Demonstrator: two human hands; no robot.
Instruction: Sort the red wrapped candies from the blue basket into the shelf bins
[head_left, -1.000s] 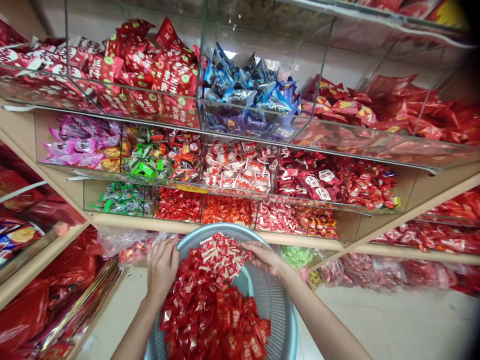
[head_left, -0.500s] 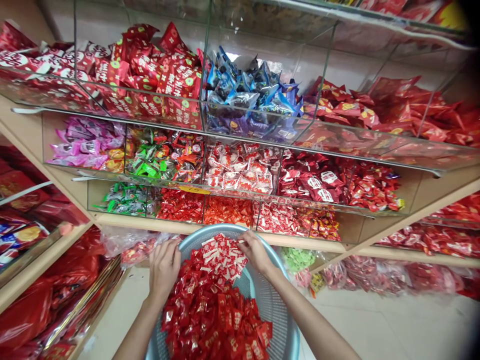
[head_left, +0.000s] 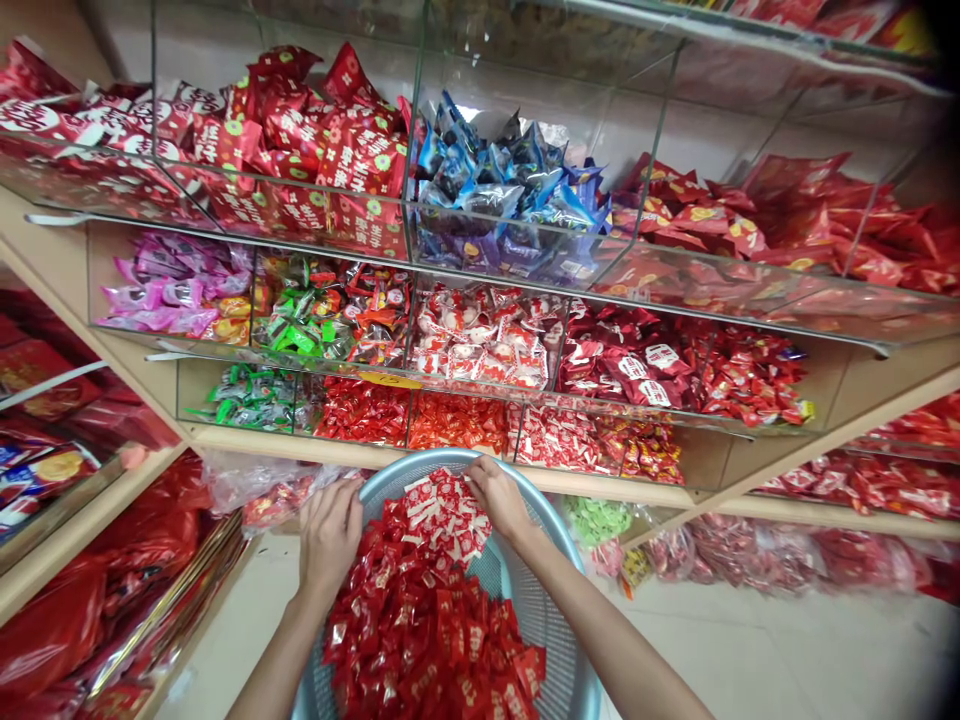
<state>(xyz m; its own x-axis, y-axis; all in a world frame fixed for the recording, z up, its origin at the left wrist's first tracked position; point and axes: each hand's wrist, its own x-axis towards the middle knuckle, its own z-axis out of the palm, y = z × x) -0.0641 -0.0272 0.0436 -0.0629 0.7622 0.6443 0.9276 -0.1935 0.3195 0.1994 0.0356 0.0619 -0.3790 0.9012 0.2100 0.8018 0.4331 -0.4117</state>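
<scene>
A blue-grey plastic basket [head_left: 551, 590] stands at the lower middle, with red wrapped candies [head_left: 420, 620] heaped in it and red-and-white wrapped candies [head_left: 448, 520] at its far end. My left hand [head_left: 331, 525] grips the basket's left rim, its fingers bent over the edge. At the far right part of the rim is my right hand [head_left: 499, 495], with the fingers closed on the rim beside the red-and-white candies. The undersides of both hands are hidden.
Clear-fronted shelf bins [head_left: 480, 225] with blue, red, pink and green packets rise beyond the basket. Red packages [head_left: 52, 620] fill a rack at the left. Bagged goods [head_left: 787, 550] lie under the right shelf, by the pale floor [head_left: 750, 640].
My right hand has shifted slightly left and up along the basket's far rim. My left hand and the basket stay nearly the same.
</scene>
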